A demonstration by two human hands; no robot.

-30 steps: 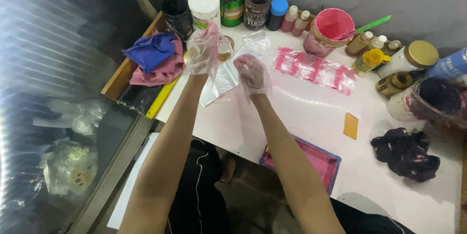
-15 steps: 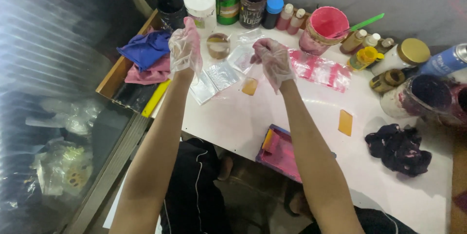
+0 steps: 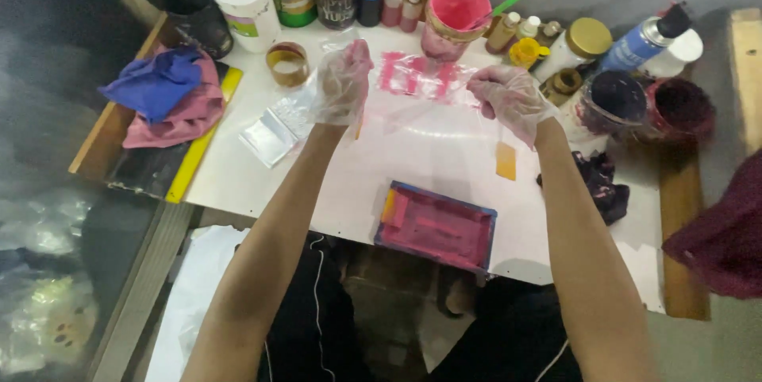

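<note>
On the white counter [image 3: 444,160] I count one pink-stained rectangular printing frame [image 3: 436,227], two small orange rectangular cards [image 3: 506,161], one roll of brown tape [image 3: 287,63], two crumpled cloths, blue [image 3: 155,80] and pink [image 3: 186,116], and my two hands in clear plastic gloves [image 3: 341,84].

We see our left hand [image 3: 341,84] and right hand [image 3: 510,99], both in thin clear gloves, raised over a white table [image 3: 444,156] and pinching a clear plastic sheet [image 3: 425,112] stretched between them. Below the sheet lies a pink-stained printing frame [image 3: 438,226] at the table's near edge. A small orange card [image 3: 506,161] sits beside our right wrist, a dark stained rag [image 3: 601,184] just beyond. A pink paint tub [image 3: 456,13] stands among jars at the back; blue and pink cloths [image 3: 167,92] lie left.
</note>
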